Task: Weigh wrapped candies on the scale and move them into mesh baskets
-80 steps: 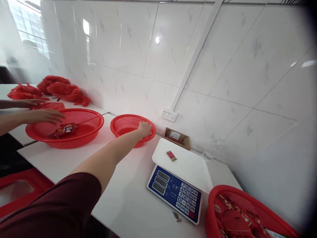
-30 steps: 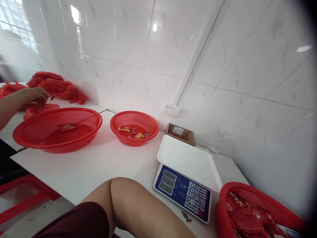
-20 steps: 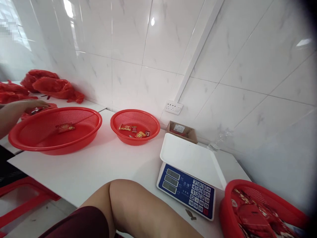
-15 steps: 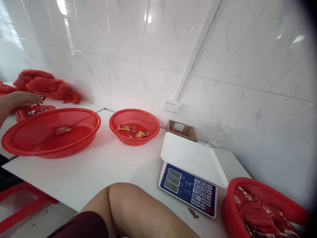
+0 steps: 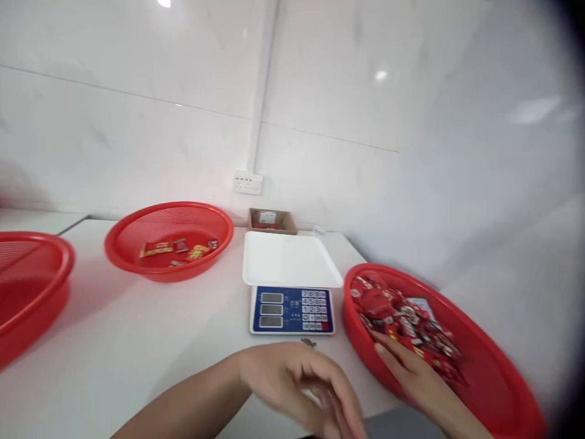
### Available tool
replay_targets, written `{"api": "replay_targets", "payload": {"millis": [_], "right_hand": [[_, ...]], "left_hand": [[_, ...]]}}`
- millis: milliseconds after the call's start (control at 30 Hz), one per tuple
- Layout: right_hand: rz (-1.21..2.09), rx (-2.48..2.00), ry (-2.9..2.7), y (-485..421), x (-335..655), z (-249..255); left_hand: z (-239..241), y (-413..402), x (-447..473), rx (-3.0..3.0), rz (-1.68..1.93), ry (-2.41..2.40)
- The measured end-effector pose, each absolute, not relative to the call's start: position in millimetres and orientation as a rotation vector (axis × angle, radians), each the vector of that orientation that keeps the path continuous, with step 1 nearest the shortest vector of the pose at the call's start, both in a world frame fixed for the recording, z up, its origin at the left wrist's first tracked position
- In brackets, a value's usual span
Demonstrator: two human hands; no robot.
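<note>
My left hand hovers in front of the scale, its fingers loosely curved and slightly blurred, with a gap between thumb and fingers and nothing seen in it. My right hand reaches over the near rim of the right red basket. Its fingers are stretched out at the edge of a heap of small red-wrapped snack packets; the fingertips touch or nearly touch the packets. Between the baskets stands a digital scale with a bare white pan.
A second red basket at the back left holds a few snack packets. Another red basket is cut off at the left edge. Behind the scale are an open cardboard box and a wall socket. A brown scrap lies before the scale.
My view has swung right. Both hands now show, the right one at the right basket; earlier only a bent forearm crossed the front. Another person's hand at the far left has left the view.
</note>
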State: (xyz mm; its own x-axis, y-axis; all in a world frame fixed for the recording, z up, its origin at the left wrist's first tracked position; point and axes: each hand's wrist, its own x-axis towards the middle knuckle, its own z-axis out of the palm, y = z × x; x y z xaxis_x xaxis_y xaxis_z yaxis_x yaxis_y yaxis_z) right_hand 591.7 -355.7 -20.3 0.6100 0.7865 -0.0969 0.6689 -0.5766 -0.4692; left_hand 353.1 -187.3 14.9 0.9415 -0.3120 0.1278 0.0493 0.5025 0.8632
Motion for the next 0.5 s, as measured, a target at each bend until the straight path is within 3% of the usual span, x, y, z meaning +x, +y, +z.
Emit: {"api": "replay_targets", "payload": {"millis": [100,267,500], "right_hand": [[0.653,-2.374,-1.119,-353,598,6],[1.019,-2.363,-1.372,-348,618,5],[0.321,-2.856,-1.246,-359,668,-17]], "left_hand": [[-27,-183,379,0.942,-0.041,-0.148],[-91,-184,397,0.927,-0.276,-0.071],[-101,-186,396,1.011,-0.375,-0.069]]}}
